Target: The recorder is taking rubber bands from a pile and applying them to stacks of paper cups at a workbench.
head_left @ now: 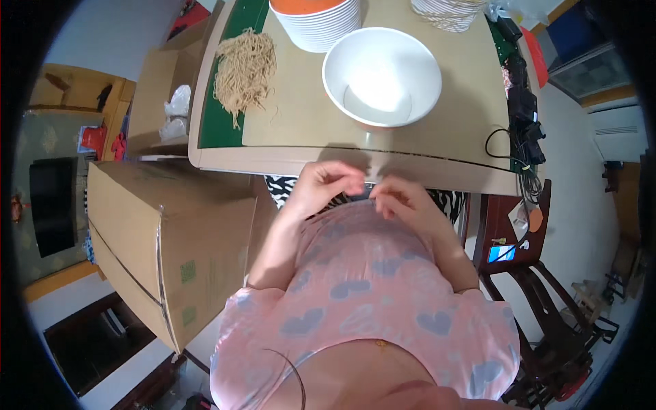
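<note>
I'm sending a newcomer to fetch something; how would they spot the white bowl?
Find the table. On its beige top, near the front edge, sits the bowl. Its inside is plain white; the stack to its left shows orange on top.

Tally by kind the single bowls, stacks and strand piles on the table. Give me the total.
Single bowl: 1
Stacks: 2 (left stack, right stack, its top cut off)
Strand pile: 1
Total: 4
</note>
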Available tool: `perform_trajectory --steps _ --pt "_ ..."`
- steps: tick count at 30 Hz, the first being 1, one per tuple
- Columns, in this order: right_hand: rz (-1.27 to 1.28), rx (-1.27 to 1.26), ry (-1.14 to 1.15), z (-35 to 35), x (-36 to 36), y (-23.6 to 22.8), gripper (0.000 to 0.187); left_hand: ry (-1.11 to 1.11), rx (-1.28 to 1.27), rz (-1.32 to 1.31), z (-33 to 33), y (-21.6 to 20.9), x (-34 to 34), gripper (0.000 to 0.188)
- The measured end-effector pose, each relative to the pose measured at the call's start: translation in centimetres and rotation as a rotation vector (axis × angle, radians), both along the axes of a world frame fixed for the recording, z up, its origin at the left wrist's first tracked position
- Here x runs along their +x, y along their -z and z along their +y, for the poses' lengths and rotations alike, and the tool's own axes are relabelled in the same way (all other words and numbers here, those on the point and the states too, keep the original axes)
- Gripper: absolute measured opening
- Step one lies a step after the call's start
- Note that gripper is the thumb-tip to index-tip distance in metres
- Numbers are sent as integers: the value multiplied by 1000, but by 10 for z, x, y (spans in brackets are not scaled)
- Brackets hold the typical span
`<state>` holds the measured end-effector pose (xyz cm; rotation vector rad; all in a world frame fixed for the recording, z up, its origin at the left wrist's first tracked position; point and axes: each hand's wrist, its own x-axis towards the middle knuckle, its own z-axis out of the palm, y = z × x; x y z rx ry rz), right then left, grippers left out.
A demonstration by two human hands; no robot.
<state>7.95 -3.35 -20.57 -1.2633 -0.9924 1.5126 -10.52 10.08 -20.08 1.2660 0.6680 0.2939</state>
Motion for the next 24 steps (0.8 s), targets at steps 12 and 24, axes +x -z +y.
perform_trajectory --steps 12,24 --pt "-988 -166 26 1 -29 314 37 -30 498 353 -29 213 -4 21" --pt "-585 312 -242 -15 -22 188 13 152 403 219 -51 169 -19 4"
